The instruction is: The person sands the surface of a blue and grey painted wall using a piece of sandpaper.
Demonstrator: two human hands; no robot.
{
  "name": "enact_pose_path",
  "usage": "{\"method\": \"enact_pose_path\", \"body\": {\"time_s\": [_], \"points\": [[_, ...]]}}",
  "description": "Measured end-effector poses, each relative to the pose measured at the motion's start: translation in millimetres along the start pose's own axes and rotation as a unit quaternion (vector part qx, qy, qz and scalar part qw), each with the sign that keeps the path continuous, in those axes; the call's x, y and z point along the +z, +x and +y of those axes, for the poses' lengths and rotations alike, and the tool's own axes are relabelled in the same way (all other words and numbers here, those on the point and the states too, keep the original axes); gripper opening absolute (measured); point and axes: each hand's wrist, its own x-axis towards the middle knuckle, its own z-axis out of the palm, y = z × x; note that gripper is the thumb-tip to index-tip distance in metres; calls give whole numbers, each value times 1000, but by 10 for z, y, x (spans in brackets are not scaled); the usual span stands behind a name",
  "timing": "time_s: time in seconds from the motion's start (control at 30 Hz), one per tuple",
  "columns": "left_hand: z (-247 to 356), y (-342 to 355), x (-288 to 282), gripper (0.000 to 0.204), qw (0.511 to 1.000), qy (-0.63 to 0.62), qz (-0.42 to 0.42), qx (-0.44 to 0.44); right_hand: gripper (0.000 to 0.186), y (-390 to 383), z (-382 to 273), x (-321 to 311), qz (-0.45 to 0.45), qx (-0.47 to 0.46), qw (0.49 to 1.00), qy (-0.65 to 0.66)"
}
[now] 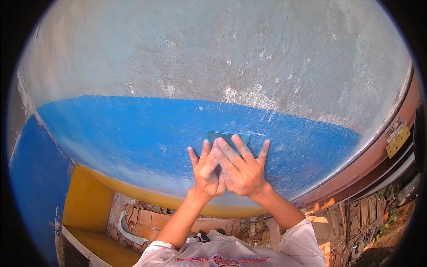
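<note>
A folded teal sheet (227, 134), perhaps abrasive paper, lies flat against the blue painted band (138, 129) of a curved wall. Both hands press at the sheet with fingertips upward. My left hand (207, 173) is partly covered by the other, its outer fingers stretched and spread on the paint. My right hand (240, 169) overlaps it, fingers extended and apart, little finger on the wall to the right of the sheet. Pale scuffed patches mark the paint around them.
Grey, worn wall (213, 53) rises above the band. A blue-and-yellow side panel (35, 178) stands left. At right are a reddish frame edge (378, 155) and a yellow metal hinge (397, 140). Wood scraps and debris (356, 231) cover the ground below.
</note>
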Motion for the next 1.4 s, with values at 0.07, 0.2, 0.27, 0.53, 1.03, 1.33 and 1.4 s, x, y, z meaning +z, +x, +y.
{"method": "enact_pose_path", "body": {"time_s": [0.07,0.2,0.27,0.53,1.03,1.33,1.4], "points": [[-26,47,-115,46,1000,3,-21,12,44,-45,97,93,-10,-15,998,-55],[-92,17,-378,52,993,-44,-106,-7,57,-217,-12,224,-8,45,993,-108],[-77,121,-556,52,993,2,-107,-58,60,-300,47,334,17,52,988,-145],[-492,339,-1136,42,984,76,27,-161,68,120,-11,365,130,147,958,-210],[-958,143,-1015,55,956,192,146,-168,52,-410,32,479,246,307,902,-177],[-992,25,-1106,51,966,187,94,-153,61,-489,-456,834,121,203,953,-189],[-1109,-17,-1257,50,965,209,86,-133,59,-774,-310,768,238,384,879,-155]]}}
